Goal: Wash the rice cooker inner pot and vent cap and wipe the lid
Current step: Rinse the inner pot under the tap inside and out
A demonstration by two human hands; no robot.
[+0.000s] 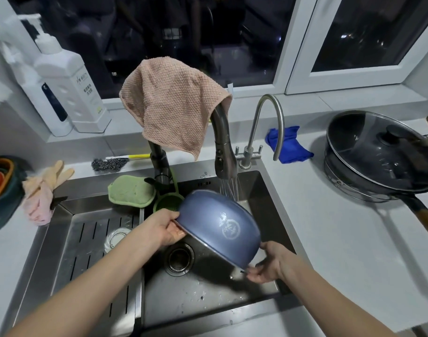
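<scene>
The person holds the blue rice cooker inner pot [220,224] with both hands over the right basin of the steel sink [271,205], above the drain [178,257]. The pot is turned bottom-up and tilted, so its round base with the pale printed mark faces the camera and its opening faces down toward the basin.

The left hand [164,229] comes from the lower left with the forearm stretched over the slotted drain tray [91,251]. It grips the left part of the rim; the thumb lies on the outer wall and the fingers curl under the edge. The right hand [269,261] comes from the lower right and holds the lowest part of the rim, with the fingers bent around it from below.

The pull-down faucet head [223,159] hangs just behind the pot, and the water [230,188] falls in thin streams at the far edge of the pot. A pink cloth [174,103] is draped over the faucet neck. A green sponge [131,190] lies at the back edge of the sink, and a glass [115,238] stands on the tray.
</scene>
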